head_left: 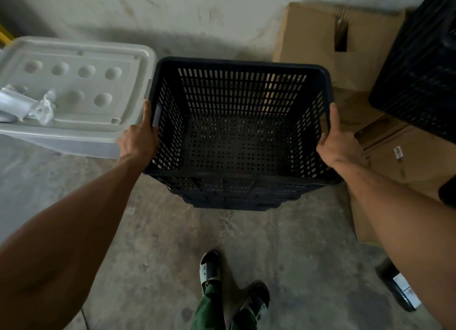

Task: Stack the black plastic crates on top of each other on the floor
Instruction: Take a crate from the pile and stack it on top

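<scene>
Black plastic crate [240,122] sits nested on the stack [232,196] on the floor [153,243], its long axis running side to side between the hands; left hand [139,138] and right hand [339,142] each clasp a short end rim, equally near.

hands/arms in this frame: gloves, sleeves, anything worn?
Both hands, left and right, are bare: no gloves, no rings or watch visible. Forearms are uncovered right to the frame edge, so no sleeves show. No markings or bands that I can make out.
</scene>
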`<state>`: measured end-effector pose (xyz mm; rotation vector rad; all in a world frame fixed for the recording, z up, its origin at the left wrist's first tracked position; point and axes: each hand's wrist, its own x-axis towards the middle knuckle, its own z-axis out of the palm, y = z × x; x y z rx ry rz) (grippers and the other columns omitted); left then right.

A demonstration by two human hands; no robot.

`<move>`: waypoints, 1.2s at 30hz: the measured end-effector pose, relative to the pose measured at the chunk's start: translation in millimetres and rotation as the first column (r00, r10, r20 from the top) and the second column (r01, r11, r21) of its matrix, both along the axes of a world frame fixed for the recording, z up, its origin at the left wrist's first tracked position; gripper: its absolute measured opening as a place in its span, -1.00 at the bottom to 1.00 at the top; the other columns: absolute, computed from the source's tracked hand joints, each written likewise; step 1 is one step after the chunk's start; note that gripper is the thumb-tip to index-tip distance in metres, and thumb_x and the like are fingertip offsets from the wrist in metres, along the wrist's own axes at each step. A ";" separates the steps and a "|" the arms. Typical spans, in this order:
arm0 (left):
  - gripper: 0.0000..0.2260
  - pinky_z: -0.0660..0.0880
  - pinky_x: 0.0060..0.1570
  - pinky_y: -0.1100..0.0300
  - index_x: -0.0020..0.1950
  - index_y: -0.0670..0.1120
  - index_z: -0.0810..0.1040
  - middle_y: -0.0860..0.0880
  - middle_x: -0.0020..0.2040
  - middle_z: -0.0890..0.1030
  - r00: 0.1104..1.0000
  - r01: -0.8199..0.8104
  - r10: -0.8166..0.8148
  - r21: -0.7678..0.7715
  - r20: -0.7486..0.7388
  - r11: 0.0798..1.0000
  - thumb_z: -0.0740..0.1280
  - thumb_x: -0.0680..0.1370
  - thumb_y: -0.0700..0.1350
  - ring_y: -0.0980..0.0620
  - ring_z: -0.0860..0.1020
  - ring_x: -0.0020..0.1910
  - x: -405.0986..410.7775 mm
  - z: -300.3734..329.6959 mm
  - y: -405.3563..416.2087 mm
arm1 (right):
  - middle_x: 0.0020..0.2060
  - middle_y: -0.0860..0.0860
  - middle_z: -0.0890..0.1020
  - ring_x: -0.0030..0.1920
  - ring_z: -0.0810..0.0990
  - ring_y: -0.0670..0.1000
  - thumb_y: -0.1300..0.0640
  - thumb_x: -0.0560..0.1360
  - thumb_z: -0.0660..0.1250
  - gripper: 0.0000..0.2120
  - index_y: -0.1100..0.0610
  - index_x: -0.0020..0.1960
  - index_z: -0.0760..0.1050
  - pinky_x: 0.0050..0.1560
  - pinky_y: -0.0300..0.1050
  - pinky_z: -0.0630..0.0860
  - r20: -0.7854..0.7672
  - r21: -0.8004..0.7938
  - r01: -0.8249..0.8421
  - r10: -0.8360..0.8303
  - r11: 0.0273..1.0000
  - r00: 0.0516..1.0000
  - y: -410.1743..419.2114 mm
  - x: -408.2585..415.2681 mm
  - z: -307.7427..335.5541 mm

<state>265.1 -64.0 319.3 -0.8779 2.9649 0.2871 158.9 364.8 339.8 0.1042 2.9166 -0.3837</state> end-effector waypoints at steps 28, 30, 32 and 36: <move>-0.22 -0.07 0.55 -0.13 0.61 -0.17 -0.15 -0.16 0.62 -0.17 0.948 0.315 -0.318 -0.079 -0.025 0.946 -0.01 0.59 0.31 -0.15 -0.11 0.60 -22.2 -10.7 -10.3 | 0.60 0.21 0.03 0.55 0.09 0.29 -0.15 0.64 0.05 -0.28 0.13 0.63 -0.17 0.48 0.33 0.15 -0.108 0.107 -0.042 0.054 0.993 0.993 -1.4 7.3 -15.7; -0.22 -0.06 0.55 -0.12 0.62 -0.18 -0.16 -0.15 0.62 -0.18 0.950 0.312 -0.312 -0.067 0.017 0.948 0.03 0.60 0.28 -0.16 -0.10 0.60 -23.6 -13.2 -12.4 | 0.60 0.17 0.04 0.53 0.15 0.29 -0.13 0.64 0.08 -0.28 0.11 0.63 -0.19 0.46 0.29 0.19 -0.043 0.084 -0.002 0.005 0.996 0.999 -4.4 4.0 -8.8; -0.19 -0.05 0.55 -0.13 0.62 -0.18 -0.16 -0.16 0.62 -0.20 0.946 0.323 -0.323 -0.066 0.019 0.944 0.09 0.59 0.28 -0.20 -0.08 0.59 -27.2 -6.7 -10.1 | 0.60 0.16 0.03 0.54 0.12 0.28 -0.11 0.63 0.11 -0.26 0.06 0.63 -0.23 0.49 0.27 0.14 -0.034 0.031 0.006 -0.005 1.000 0.999 -7.4 2.6 1.5; -0.07 -0.02 0.54 -0.14 0.61 -0.10 -0.27 -0.11 0.56 -0.42 0.922 0.329 -0.328 0.028 0.207 0.944 0.12 0.52 0.38 -0.23 -0.01 0.58 -27.7 8.1 -10.5 | 0.61 0.12 -0.02 0.55 0.12 0.28 -0.30 0.56 0.08 -0.19 -0.21 0.55 -0.42 0.47 0.27 0.18 0.257 -0.078 0.064 -0.042 0.995 0.966 0.6 -1.1 11.9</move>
